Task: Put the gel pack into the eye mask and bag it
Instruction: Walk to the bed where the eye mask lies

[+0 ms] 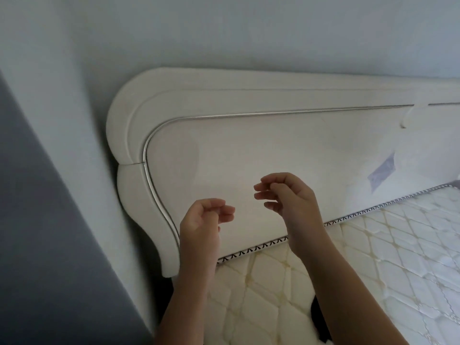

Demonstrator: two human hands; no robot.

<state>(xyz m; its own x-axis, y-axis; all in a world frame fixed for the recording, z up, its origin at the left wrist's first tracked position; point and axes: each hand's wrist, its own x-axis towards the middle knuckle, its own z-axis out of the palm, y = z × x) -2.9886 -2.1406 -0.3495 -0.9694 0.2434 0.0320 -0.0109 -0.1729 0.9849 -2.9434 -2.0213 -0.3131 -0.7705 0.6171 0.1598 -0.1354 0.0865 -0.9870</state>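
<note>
Nearest, the left hand [202, 220] and right hand [288, 197] hang raised over the quilted mattress [373, 265], fingers loosely curled and empty (gel pack, eye mask and bag all out of view), so I'd look down and locate them first; no writing is legible.

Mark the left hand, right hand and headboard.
left hand [202, 220]: head view, middle of the hand, below the curled fingers.
right hand [290, 199]: head view, middle of the hand, behind the curled fingers.
headboard [249, 145]: head view, flat panel inside the silver trim.
</note>
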